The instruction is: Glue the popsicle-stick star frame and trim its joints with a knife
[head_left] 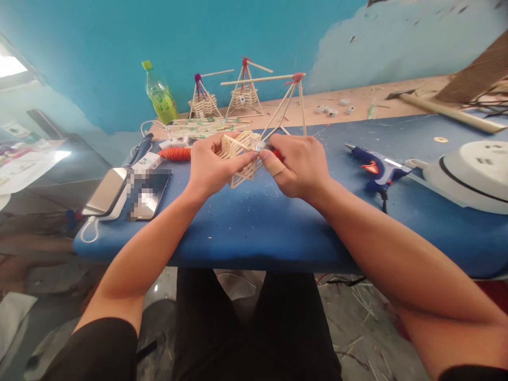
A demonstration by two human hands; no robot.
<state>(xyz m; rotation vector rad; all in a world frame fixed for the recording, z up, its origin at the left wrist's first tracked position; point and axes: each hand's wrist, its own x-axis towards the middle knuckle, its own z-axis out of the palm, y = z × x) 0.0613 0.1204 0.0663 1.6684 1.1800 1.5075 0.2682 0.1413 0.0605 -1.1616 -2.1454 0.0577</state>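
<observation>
- Nearest, a blue-topped table runs under both hands; its open stretch in front of them gives room to steady the forearms.
- The left hand grips a stack of pale wooden sticks laid crosswise, fingers wrapped round the far side and thumb along the near side. The stack is tilted and held up off the table, just left of the right hand.
- The right hand is closed, thumb and finger pinching a small silvery metal tool with a bit of red showing, set against the stack's right end. Exactly which stick it meets is too small to tell.
- To work well here, I would hold the stack firmly without squeezing its thin sticks, keep the left thumb clear of the metal edge, and use short, controlled pressure.
- Just beside the left hand lies an orange-red bundle of yarn; farther left, a dark smartphone.
- Well right of the right hand rests a blue glue gun with an orange trigger; its metal tip points toward that hand, so wide elbow or wrist swings are best avoided.
- Just beyond the hands stands a red-bound frame of pale sticks, easily knocked.
- Farthest, beyond the left hand, stands a green-capped clear bottle.
</observation>
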